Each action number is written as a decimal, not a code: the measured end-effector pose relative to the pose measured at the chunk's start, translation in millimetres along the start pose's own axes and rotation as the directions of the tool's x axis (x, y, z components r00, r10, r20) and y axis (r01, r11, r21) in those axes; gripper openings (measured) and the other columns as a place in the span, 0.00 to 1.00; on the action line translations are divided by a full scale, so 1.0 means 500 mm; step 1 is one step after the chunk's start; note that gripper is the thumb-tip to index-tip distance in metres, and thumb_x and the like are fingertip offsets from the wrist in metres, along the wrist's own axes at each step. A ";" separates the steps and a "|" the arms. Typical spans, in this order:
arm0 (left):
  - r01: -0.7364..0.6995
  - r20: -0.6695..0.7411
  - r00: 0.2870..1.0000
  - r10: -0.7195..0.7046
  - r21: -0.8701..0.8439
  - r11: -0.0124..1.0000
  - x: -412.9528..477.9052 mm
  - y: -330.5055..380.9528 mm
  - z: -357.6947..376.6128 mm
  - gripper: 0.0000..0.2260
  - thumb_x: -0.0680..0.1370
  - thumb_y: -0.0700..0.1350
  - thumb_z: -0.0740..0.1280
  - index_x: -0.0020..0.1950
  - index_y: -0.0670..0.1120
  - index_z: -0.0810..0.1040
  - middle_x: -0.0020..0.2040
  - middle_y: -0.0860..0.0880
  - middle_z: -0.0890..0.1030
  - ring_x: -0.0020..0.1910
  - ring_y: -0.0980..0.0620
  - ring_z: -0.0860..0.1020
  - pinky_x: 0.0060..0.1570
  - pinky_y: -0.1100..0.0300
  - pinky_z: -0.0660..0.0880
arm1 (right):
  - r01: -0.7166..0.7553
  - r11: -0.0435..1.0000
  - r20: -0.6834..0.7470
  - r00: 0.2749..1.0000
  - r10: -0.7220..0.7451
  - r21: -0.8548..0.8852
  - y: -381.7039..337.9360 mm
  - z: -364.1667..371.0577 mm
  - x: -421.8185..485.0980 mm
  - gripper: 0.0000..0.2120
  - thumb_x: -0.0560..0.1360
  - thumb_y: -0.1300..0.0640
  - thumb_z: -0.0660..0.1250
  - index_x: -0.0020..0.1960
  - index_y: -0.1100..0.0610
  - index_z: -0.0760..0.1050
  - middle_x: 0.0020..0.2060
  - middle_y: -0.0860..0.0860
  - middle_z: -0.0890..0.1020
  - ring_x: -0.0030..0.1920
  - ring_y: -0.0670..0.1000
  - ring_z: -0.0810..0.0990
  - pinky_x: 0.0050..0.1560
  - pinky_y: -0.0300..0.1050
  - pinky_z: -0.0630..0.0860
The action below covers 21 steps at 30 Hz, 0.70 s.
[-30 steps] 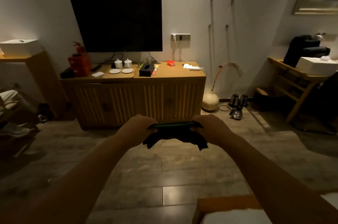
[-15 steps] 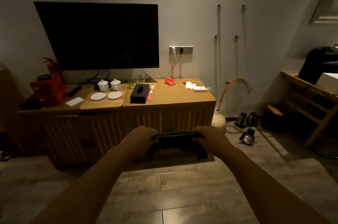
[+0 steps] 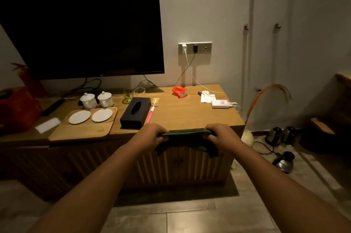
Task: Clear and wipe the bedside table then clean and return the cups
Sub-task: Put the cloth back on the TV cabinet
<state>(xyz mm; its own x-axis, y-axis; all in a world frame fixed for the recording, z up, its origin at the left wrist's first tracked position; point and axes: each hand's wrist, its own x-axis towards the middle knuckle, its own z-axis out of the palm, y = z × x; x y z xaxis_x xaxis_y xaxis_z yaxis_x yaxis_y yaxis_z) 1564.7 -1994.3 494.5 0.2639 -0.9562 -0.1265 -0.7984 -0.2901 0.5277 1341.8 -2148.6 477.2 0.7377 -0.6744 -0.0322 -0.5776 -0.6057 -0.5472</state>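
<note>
A dark green cloth is stretched between my left hand and my right hand, each gripping one end, just in front of the wooden cabinet's front edge. Its loose part hangs down before the cabinet doors. Two white lidded cups stand at the back of a wooden tray, behind two white saucers. Two clear glasses stand behind a black tissue box.
A large dark TV hangs above the cabinet. On top lie a red packet, a white charger with cables, a pink stick, a white block and a remote. Kettles sit on the floor at right.
I have moved closer to the cabinet; it and the TV now fill the view. Both hands keep the cloth stretched, now at the cabinet's front edge.
</note>
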 end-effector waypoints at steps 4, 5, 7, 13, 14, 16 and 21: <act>0.097 0.017 0.995 -0.095 -0.134 0.986 0.159 -0.029 -0.014 0.09 0.78 0.43 0.67 0.56 0.51 0.83 0.48 0.53 0.83 0.47 0.56 0.79 0.46 0.60 0.77 | -0.051 0.997 0.032 0.998 0.049 0.062 0.057 -0.019 0.158 0.05 0.76 0.54 0.66 0.48 0.52 0.80 0.43 0.49 0.83 0.45 0.50 0.79 0.47 0.54 0.79; 0.121 0.024 0.993 -0.119 -0.173 0.977 0.198 -0.042 -0.013 0.08 0.77 0.43 0.67 0.54 0.51 0.83 0.47 0.52 0.83 0.47 0.56 0.80 0.47 0.58 0.78 | -0.078 0.994 0.041 0.996 0.075 0.081 0.075 -0.016 0.196 0.05 0.76 0.54 0.66 0.48 0.52 0.80 0.42 0.49 0.83 0.45 0.50 0.79 0.46 0.53 0.78; 0.157 0.041 0.988 -0.152 -0.215 0.964 0.279 -0.075 -0.008 0.06 0.77 0.44 0.68 0.51 0.51 0.83 0.46 0.51 0.82 0.47 0.54 0.80 0.47 0.55 0.80 | -0.145 0.982 0.074 0.988 0.137 0.124 0.109 0.002 0.273 0.05 0.76 0.53 0.67 0.46 0.53 0.80 0.41 0.51 0.82 0.44 0.52 0.79 0.45 0.51 0.77; 0.275 0.129 0.960 -0.247 -0.288 0.917 0.533 -0.211 0.050 0.07 0.77 0.44 0.69 0.48 0.40 0.79 0.42 0.40 0.82 0.38 0.46 0.81 0.34 0.61 0.76 | -0.341 0.918 0.100 0.940 0.327 0.202 0.219 0.096 0.499 0.10 0.75 0.51 0.69 0.42 0.57 0.79 0.37 0.53 0.81 0.42 0.55 0.79 0.41 0.47 0.72; 0.312 0.152 0.949 -0.278 -0.299 0.902 0.574 -0.237 0.061 0.09 0.76 0.44 0.70 0.47 0.38 0.78 0.41 0.38 0.81 0.37 0.44 0.80 0.34 0.59 0.76 | -0.366 0.909 0.104 0.930 0.351 0.199 0.233 0.110 0.538 0.10 0.75 0.51 0.69 0.41 0.57 0.78 0.36 0.52 0.80 0.42 0.55 0.79 0.40 0.47 0.71; 0.352 0.191 0.932 -0.307 -0.281 0.893 0.661 -0.296 0.087 0.10 0.76 0.46 0.71 0.43 0.39 0.77 0.39 0.40 0.79 0.37 0.43 0.79 0.37 0.56 0.73 | -0.423 0.892 0.125 0.905 0.407 0.161 0.264 0.144 0.620 0.13 0.74 0.49 0.70 0.39 0.59 0.75 0.34 0.53 0.78 0.40 0.56 0.78 0.38 0.48 0.69; 0.321 0.212 0.935 -0.285 -0.161 0.933 0.792 -0.389 0.131 0.08 0.75 0.46 0.70 0.42 0.44 0.73 0.40 0.43 0.79 0.42 0.44 0.77 0.40 0.53 0.71 | -0.516 0.855 0.121 0.853 0.509 0.046 0.303 0.229 0.736 0.18 0.73 0.46 0.70 0.34 0.52 0.65 0.31 0.49 0.72 0.38 0.56 0.75 0.37 0.45 0.64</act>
<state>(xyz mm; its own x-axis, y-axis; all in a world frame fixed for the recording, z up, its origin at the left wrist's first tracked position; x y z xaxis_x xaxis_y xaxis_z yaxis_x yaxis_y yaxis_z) 1789.0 -2319.0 286.8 0.3594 -0.8191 -0.4472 -0.5728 -0.5719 0.5872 1565.7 -2440.1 286.7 0.3774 -0.8319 -0.4068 -0.8589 -0.1503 -0.4895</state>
